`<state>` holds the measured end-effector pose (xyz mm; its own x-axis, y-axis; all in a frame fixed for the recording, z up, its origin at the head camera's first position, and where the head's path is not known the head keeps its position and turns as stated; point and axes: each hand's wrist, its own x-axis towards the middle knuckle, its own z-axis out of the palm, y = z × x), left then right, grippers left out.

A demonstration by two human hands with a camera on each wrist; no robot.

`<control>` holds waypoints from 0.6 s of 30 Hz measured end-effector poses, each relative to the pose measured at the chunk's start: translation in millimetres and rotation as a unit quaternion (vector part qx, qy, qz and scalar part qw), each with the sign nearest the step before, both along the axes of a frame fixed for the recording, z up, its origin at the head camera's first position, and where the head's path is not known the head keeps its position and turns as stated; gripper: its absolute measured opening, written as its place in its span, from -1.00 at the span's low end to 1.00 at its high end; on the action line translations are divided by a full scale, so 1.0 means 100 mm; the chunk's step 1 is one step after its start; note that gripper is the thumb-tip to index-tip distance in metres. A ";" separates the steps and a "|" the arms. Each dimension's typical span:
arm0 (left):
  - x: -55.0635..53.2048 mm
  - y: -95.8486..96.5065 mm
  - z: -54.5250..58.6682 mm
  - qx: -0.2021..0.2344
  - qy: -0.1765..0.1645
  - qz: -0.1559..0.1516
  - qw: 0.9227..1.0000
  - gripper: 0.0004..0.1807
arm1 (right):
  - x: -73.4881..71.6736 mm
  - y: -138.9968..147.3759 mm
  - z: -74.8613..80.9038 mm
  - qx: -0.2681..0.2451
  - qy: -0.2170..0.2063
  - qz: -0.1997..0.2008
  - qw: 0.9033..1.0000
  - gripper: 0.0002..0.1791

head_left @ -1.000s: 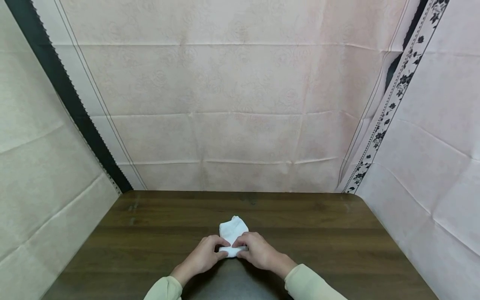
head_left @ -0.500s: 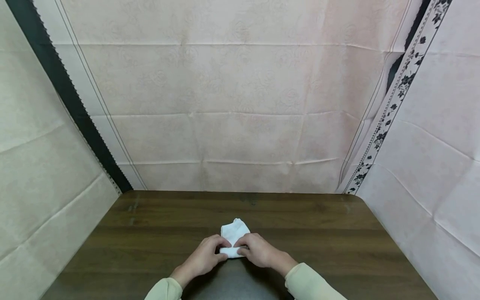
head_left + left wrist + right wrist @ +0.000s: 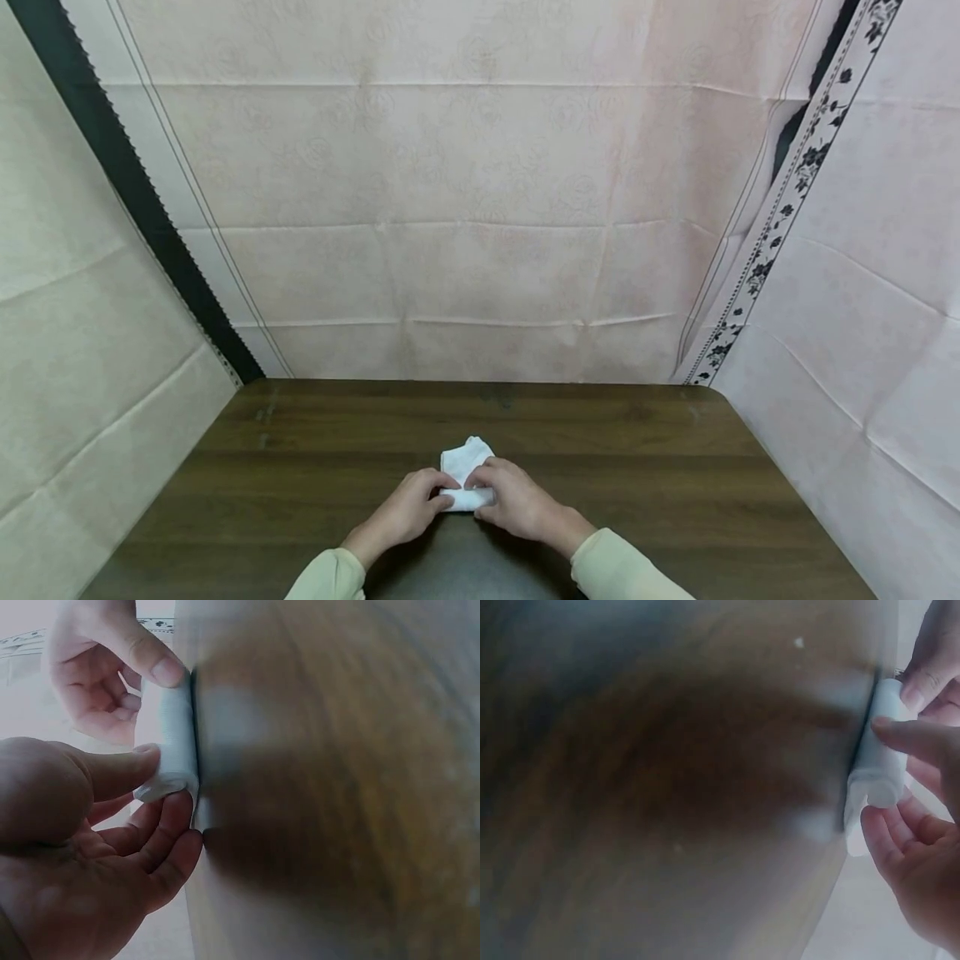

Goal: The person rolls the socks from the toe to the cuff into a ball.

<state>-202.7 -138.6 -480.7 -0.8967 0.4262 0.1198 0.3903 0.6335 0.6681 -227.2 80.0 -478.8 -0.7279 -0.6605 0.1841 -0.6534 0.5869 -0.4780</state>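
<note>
A small white cloth (image 3: pixel 463 460) lies on the wooden table, its far part flat. The edge nearest the person is rolled into a tight tube (image 3: pixel 166 731). My left hand (image 3: pixel 408 508) pinches the left end of this roll, with thumb on the near side and fingers on the far side. At the other end my right hand (image 3: pixel 517 503) grips it the same way. In the right wrist view the end of the roll (image 3: pixel 885 791) shows a rounded coil, and a loose layer of cloth hangs below it. Fingers partly hide both ends in the head view.
The brown wooden table (image 3: pixel 300 467) reaches back to a pale patterned cloth hanging (image 3: pixel 480 275). Similar hangings stand at the left (image 3: pixel 97 358) and right (image 3: pixel 862 333). A grey rounded area (image 3: pixel 468 558) lies between the forearms.
Both hands stay at the cloth. My right hand's thumb and fingers have shifted slightly on the roll, and more of its right end now shows. The left hand has barely moved.
</note>
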 end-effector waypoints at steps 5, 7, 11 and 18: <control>0.00 0.00 0.01 0.001 0.011 -0.004 1.000 -0.87 | -0.01 0.01 -0.03 -0.009 -0.017 0.001 1.000 -0.76; 0.01 0.01 0.00 0.010 0.018 0.001 1.000 -0.86 | -0.01 0.01 -0.03 -0.012 -0.020 0.002 1.000 -0.79; 0.01 0.03 0.00 0.034 0.034 0.008 0.999 -0.78 | -0.03 0.01 -0.01 -0.012 -0.020 0.003 1.000 -0.81; 0.01 0.04 0.00 0.035 0.036 0.000 0.999 -0.71 | -0.02 0.01 0.04 -0.005 -0.042 0.000 0.999 -0.83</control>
<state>-201.5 -134.5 -481.1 -0.8844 0.4155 0.2127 0.4391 0.5863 0.6808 -228.9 81.4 -474.7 -0.7411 -0.6589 0.1290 -0.6105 0.5814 -0.5379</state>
